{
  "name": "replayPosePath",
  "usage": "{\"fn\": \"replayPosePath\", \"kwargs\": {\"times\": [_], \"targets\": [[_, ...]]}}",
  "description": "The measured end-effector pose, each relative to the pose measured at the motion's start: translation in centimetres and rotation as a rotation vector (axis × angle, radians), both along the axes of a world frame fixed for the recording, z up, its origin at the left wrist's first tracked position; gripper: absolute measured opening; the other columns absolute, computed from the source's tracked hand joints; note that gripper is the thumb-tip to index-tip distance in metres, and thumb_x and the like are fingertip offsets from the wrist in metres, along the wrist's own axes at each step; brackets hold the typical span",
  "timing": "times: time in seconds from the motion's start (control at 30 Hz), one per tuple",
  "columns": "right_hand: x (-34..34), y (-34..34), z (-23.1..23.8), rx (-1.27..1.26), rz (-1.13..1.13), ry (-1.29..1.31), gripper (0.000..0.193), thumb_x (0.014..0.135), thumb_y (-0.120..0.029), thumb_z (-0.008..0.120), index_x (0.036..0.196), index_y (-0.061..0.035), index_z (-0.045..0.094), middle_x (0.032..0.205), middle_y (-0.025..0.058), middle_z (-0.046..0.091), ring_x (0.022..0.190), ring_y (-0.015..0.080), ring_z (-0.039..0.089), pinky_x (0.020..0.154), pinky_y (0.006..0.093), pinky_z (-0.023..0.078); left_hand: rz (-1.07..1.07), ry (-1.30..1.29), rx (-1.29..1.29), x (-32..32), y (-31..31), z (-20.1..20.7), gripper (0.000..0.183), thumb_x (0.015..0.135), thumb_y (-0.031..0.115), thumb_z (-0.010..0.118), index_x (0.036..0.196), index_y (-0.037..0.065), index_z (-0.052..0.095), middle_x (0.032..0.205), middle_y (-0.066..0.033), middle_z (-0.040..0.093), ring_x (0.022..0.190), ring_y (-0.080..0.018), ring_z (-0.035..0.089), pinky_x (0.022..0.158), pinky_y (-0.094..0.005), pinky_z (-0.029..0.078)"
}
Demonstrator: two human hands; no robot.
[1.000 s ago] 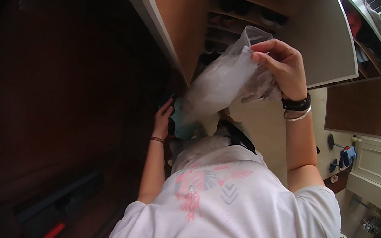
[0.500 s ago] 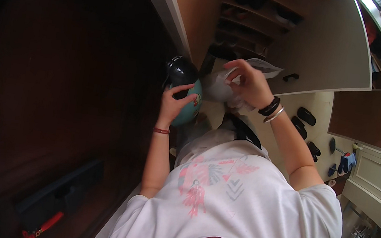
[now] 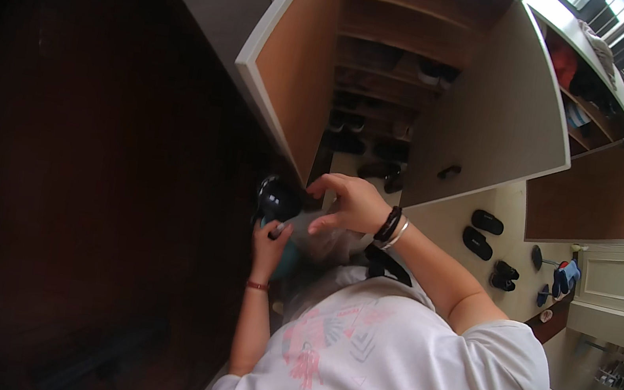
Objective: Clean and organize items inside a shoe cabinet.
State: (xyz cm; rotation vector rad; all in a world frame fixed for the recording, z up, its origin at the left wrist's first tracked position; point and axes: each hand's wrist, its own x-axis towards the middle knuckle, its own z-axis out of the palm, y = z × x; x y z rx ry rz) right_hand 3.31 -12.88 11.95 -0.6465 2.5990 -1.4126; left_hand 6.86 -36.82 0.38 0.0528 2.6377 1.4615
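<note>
My left hand (image 3: 269,249) is closed on a rounded helmet, with its fingers and thumb at the lower edge of the helmet's glossy black part (image 3: 277,200). A teal part (image 3: 288,260) shows beside the wrist; whether it belongs to the same helmet is hard to tell. To the right, my right hand (image 3: 354,205) hovers with thumb and fingers apart, nothing seen between them. Under that hand is a translucent plastic bag (image 3: 329,245), blurred and partly hidden by the fingers. The bag lies close beside the helmet.
A cabinet door (image 3: 288,56) stands open ahead on the left, another door (image 3: 498,117) on the right. Shoes fill shelves (image 3: 391,86) between them. Black slippers (image 3: 478,244) and other footwear rest on the floor. A dark brown surface (image 3: 108,166) runs along my left.
Both hands appear lower in the view, with the helmet. My right hand has come closer to the left one, its fingers spreading from a near pinch. More of the cabinet shows.
</note>
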Motion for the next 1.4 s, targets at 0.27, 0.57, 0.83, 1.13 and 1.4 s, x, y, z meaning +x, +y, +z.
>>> {"fn": "replayPosePath", "kwargs": {"times": [0.27,0.57,0.83,1.13,1.4], "targets": [[-6.2,11.7,1.0,-0.762,-0.147,-0.432,0.038,0.071,0.002,0.07,0.106,-0.002,0.056,0.101,0.0022,0.059,0.091,0.0084,0.056,0.078,0.022,0.048,0.249,-0.02,0.0,0.9,0.0,-5.3,0.033,0.075,0.027,0.074,0.085,-0.002,0.063,0.095,-0.0201,0.052,0.084,-0.0306,0.054,0.076,-0.036,0.044],[-21.0,21.7,6.1,-0.878,-0.474,0.454,0.034,0.074,0.012,0.06,0.104,-0.0037,0.055,0.122,0.0099,0.052,0.108,0.0178,0.053,0.092,0.0301,0.045,0.405,-0.149,-0.119,0.5,-2.1,-8.9,0.038,0.074,0.029,0.073,0.085,-0.006,0.063,0.1,-0.025,0.054,0.093,-0.0359,0.054,0.081,-0.0394,0.043],[-41.8,29.7,-0.2,-0.489,-0.616,0.408,0.033,0.081,0.004,0.059,0.112,-0.0014,0.05,0.112,0.0115,0.056,0.1,0.0195,0.057,0.078,0.0309,0.054,0.546,-0.267,-0.105,-1.5,0.5,-3.6,0.03,0.078,0.021,0.069,0.081,-0.008,0.062,0.075,-0.013,0.061,0.071,-0.0169,0.053,0.07,-0.033,0.044],[-57.3,25.2,-3.9,0.387,-0.413,0.42,0.03,0.088,-0.024,0.044,0.108,-0.0043,0.057,0.107,0.0136,0.06,0.095,0.0285,0.058,0.083,0.0384,0.046,0.751,-0.357,-0.068,-1.4,3.3,-2.0,0.025,0.083,0.018,0.063,0.081,-0.008,0.061,0.074,-0.0073,0.061,0.069,-0.0115,0.05,0.064,-0.0301,0.043],[-53.1,24.2,-2.2,0.321,-0.4,0.378,0.037,0.075,-0.023,0.058,0.11,-0.0088,0.06,0.106,0.0156,0.062,0.098,0.0324,0.058,0.087,0.04,0.045,0.905,-0.418,0.115,-1.9,4.9,-1.1,0.024,0.084,0.018,0.062,0.082,-0.005,0.059,0.079,-0.0062,0.06,0.07,-0.0121,0.05,0.064,-0.0286,0.042]]}}
